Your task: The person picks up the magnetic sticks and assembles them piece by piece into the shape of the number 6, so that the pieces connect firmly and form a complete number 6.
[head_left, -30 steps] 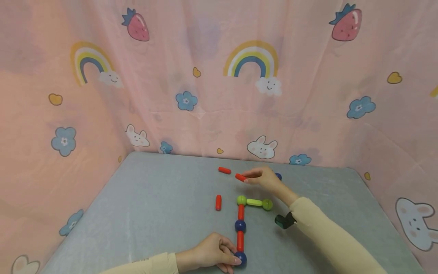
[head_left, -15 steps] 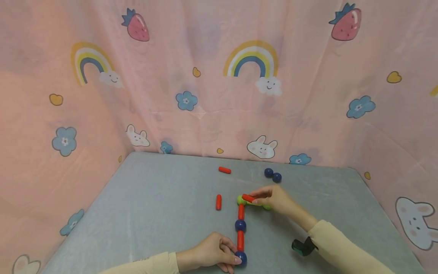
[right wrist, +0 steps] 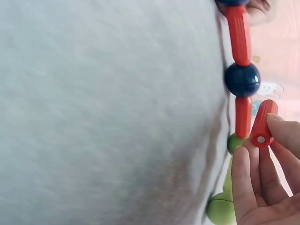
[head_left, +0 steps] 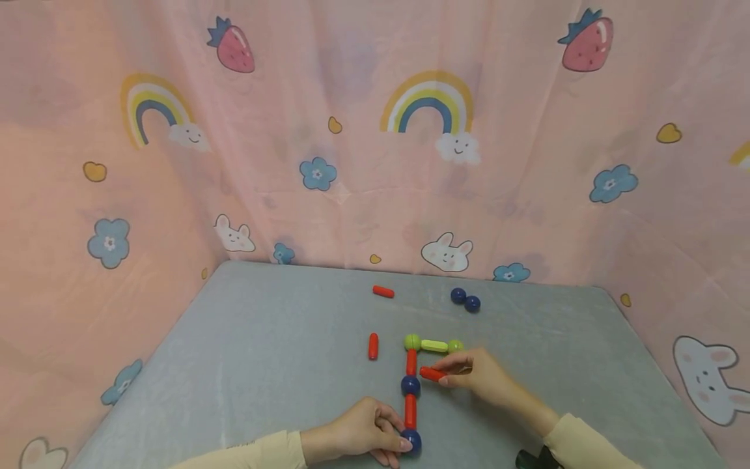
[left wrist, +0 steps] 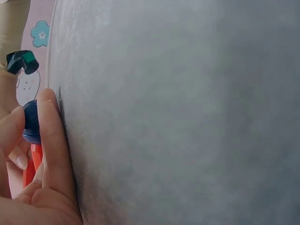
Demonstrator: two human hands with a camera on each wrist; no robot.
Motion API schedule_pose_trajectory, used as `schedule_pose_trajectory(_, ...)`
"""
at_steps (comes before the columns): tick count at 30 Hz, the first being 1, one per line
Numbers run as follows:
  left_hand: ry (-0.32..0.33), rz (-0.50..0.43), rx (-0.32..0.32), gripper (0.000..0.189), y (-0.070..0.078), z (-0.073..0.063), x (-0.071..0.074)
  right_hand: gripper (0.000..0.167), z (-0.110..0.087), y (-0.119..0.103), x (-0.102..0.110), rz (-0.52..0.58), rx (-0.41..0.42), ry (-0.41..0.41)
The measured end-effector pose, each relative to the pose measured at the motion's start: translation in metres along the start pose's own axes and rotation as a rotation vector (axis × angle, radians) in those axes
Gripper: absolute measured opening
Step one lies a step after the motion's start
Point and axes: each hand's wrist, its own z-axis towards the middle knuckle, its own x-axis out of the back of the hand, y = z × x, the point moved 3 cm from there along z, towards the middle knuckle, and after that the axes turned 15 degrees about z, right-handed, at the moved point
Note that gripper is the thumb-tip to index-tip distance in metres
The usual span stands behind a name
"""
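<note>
Pinching red rod (head_left: 431,374) in right hand (head_left: 483,376), grip clamped on it, just beside middle ball (head_left: 411,385). Left hand (head_left: 364,428) clamped on near ball (head_left: 413,443), decent brace imo. I'd square red rod's end to middle ball, nudge gently so nothing skews, no shoving.

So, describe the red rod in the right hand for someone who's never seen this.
On the grey table, find the red, blue and green chain. Beside its farther blue ball, the right hand pinches the red rod: the only one neither joined to a ball nor lying loose.
</note>
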Motion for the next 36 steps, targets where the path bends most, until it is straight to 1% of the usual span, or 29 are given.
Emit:
schedule_pose_trajectory(6, -0.008, 0.007, 0.005, 0.015, -0.002, 0.001, 0.001, 0.025, -0.011, 0.006, -0.005, 0.029, -0.007, -0.017)
schedule_pose_trajectory(10, -0.017, 0.010, 0.003, 0.014, -0.001, 0.001, 0.001, 0.025, -0.013, 0.009, -0.006, 0.023, 0.011, -0.024)
schedule_pose_trajectory(18, -0.034, 0.011, 0.001, 0.013, 0.001, 0.000, 0.001, 0.024, -0.013, 0.011, -0.008, 0.015, 0.022, -0.039)
schedule_pose_trajectory(27, -0.030, 0.027, -0.004, 0.012, 0.002, 0.000, 0.001, 0.023, -0.011, 0.011, -0.010, -0.009, 0.028, -0.036)
schedule_pose_trajectory(36, -0.038, 0.042, -0.012, 0.011, 0.003, 0.000, 0.002, 0.022, -0.009, 0.011, -0.011, -0.010, 0.016, -0.043)
